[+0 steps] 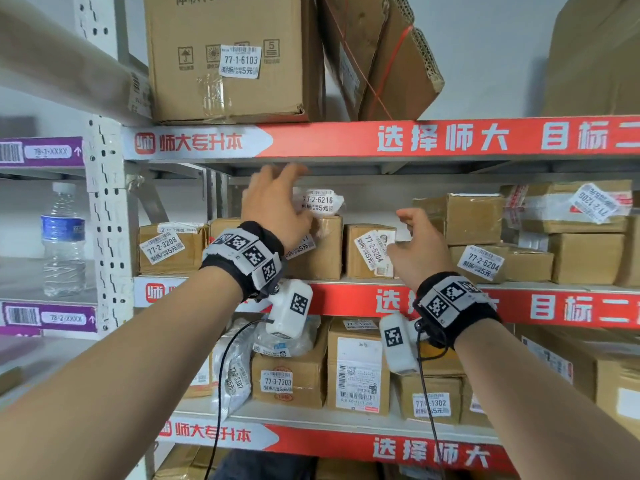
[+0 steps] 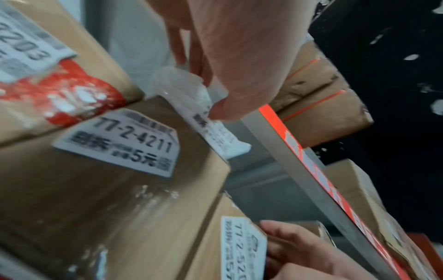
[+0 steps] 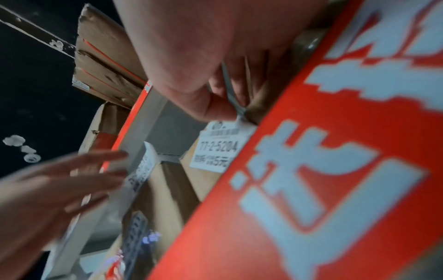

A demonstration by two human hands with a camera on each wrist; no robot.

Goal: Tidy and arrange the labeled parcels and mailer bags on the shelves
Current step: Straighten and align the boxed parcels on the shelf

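Two hands up: left hand (image 1: 277, 206) on white mailer bag (image 1: 320, 201), fingers spread; right hand (image 1: 417, 245) loosely curled, empty; left wrist view alone shows box 77-2-4211 (image 2: 115, 170).

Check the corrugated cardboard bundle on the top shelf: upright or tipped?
Tipped: the corrugated cardboard bundle leans left against the box labeled 77-1-6103.

Mailer bag 77-2-6216 (image 1: 320, 201) atop box 77-2-4211 (image 1: 323, 249), box 77-2-5204 (image 1: 369, 251) just right, box 77-2-3208 (image 1: 169, 249) left, water bottle (image 1: 63, 240) beyond the upright, box 77-1-6103 (image 1: 228, 57) one shelf above.
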